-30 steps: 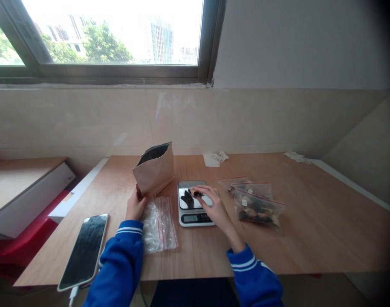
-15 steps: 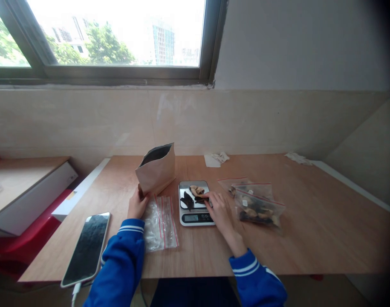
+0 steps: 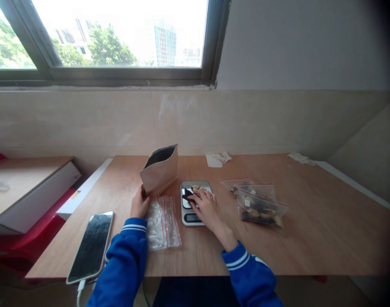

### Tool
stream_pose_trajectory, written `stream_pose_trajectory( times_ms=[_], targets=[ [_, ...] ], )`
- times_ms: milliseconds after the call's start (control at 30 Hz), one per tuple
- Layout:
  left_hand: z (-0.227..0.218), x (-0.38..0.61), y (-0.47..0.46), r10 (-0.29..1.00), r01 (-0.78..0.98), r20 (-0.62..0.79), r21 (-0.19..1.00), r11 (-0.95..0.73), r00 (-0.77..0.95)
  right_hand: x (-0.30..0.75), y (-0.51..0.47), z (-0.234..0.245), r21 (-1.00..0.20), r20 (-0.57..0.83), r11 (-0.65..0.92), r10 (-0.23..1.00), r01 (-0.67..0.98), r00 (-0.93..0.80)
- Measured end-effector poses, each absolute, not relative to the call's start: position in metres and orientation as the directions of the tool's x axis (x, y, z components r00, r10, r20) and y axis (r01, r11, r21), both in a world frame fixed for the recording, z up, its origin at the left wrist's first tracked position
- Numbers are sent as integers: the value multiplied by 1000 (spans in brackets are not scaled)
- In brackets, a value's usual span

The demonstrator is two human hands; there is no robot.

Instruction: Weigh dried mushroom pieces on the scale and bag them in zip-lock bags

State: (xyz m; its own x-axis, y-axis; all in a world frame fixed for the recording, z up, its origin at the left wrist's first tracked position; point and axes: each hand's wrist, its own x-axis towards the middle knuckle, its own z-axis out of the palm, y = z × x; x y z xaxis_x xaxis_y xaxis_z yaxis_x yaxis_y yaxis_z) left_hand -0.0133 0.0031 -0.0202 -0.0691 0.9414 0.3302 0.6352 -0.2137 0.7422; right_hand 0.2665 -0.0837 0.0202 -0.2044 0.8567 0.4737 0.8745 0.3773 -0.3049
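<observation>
My left hand (image 3: 140, 203) is closed on the lower left corner of an upright brown paper pouch (image 3: 159, 172), whose top gapes to a dark inside. Clear zip bags with red strips (image 3: 164, 224) lie flat beside that hand. Over the white kitchen scale (image 3: 184, 216) reaches my right hand (image 3: 208, 209), its thumb and fingers closing around a dark dried piece (image 3: 187, 194) that looks like dried mushroom. Pale dried slices (image 3: 197, 187) sit behind the fingers on the scale's plate. The hand hides part of the plate and the buttons.
To the right, several zip bags (image 3: 260, 209) hold dark and pale dried pieces. A phone (image 3: 91, 247) on a cable lies at the table's front left. Crumpled tissue (image 3: 223, 157) and another tissue (image 3: 300, 158) rest near the wall. A red stool (image 3: 38, 236) stands left.
My right hand has moved left across the scale, from the right-hand dark piece to the left one. My left hand stays at the pouch. The view has shifted slightly.
</observation>
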Motion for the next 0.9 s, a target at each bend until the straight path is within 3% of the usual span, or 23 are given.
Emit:
stream_pose_trajectory(
  times_ms=[67,133,267,400,533,633,767,900],
  targets=[
    [-18,-12,2,939,626,337,747,-225,-63,269,-78,29,-340,492,378,852,861,-179],
    [-17,-12,2,936,608,348,756,-241,-61,271,-77,48,-449,543,406,831,796,-118],
    [-19,-12,3,932,555,358,787,-271,-53,269,-87,104,-621,644,580,761,527,-77],
    [-22,-12,3,936,512,344,819,-258,-78,259,-88,142,-608,560,689,724,395,-403],
    [-24,-12,3,932,491,355,826,-276,-74,247,-71,154,-540,387,691,711,480,-587],
    [-26,-12,4,930,475,359,833,-282,-76,239,-64,165,-521,309,682,711,513,-631],
    [-30,-13,6,934,476,345,839,-264,-91,233,-68,182,-493,405,708,701,506,-587],
    [-29,-13,6,934,476,352,833,-280,-67,230,-66,189,-375,435,742,670,556,-602]
  ],
)
